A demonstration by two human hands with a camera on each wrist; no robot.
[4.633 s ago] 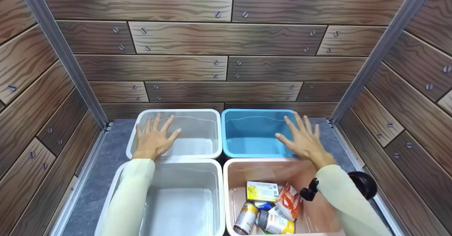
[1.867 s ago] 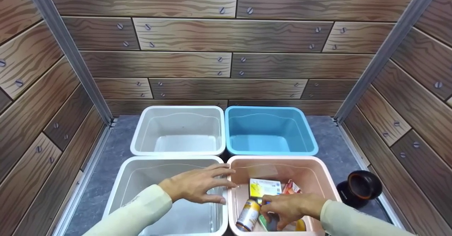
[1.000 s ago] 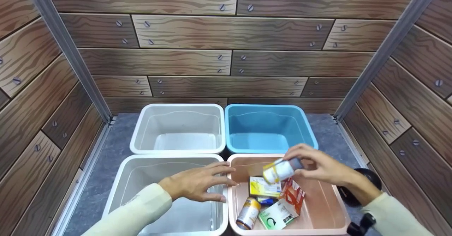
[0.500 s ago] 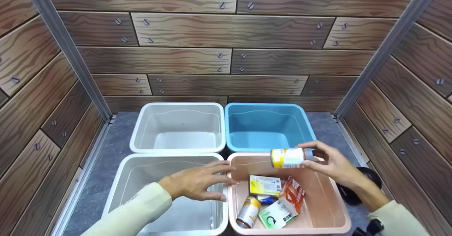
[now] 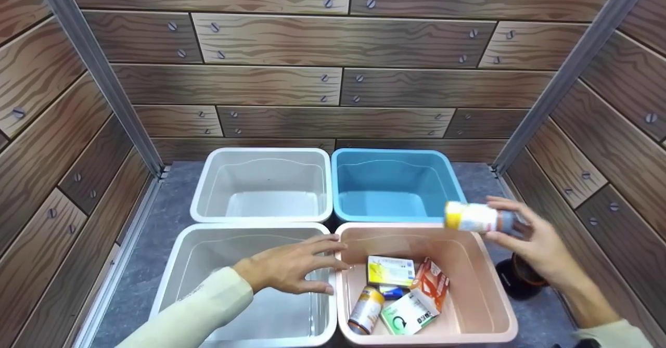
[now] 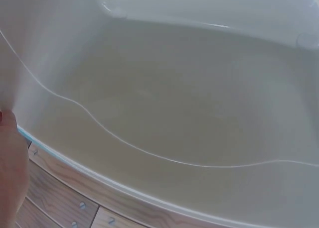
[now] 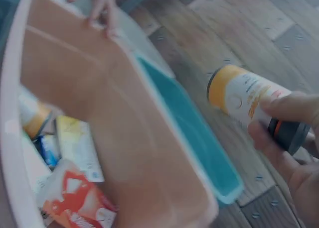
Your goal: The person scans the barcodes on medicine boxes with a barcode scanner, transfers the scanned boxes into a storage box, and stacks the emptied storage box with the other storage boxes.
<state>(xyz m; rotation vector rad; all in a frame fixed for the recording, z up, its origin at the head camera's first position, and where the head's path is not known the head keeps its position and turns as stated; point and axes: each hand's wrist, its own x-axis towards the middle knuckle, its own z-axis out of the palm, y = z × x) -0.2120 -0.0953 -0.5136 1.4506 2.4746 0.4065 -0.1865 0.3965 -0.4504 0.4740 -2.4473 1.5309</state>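
Observation:
My right hand [image 5: 543, 246] grips a pill bottle [image 5: 473, 217] by its dark cap end, fingers and thumb around it. The bottle has a white label and a yellow end; it lies sideways in the air, overlapping the pink bin's far right corner in the head view. My left hand [image 5: 291, 267], fingers extended, reaches over the rim between the grey bin [image 5: 174, 265] and the pink bin [image 5: 507, 306]. Inside the pink bin lie a second yellow-and-white bottle [image 5: 366, 310], a yellow-white box [image 5: 390, 271], a red box [image 5: 432, 285], a green-white box [image 5: 408, 314] and a blue item [image 5: 393, 292].
A second grey bin [image 5: 200, 192] and a blue bin [image 5: 452, 181] stand behind the front pair. On the floor right of the pink bin is a black cup-like object [image 5: 517, 280], partly hidden by my right forearm. Wood-patterned walls [image 5: 333, 88] enclose three sides.
My right hand has lifted the pill bottle out of the pink bin and moved it up and to the right, turning it sideways. My left hand came to the shared rim earlier and has stayed there.

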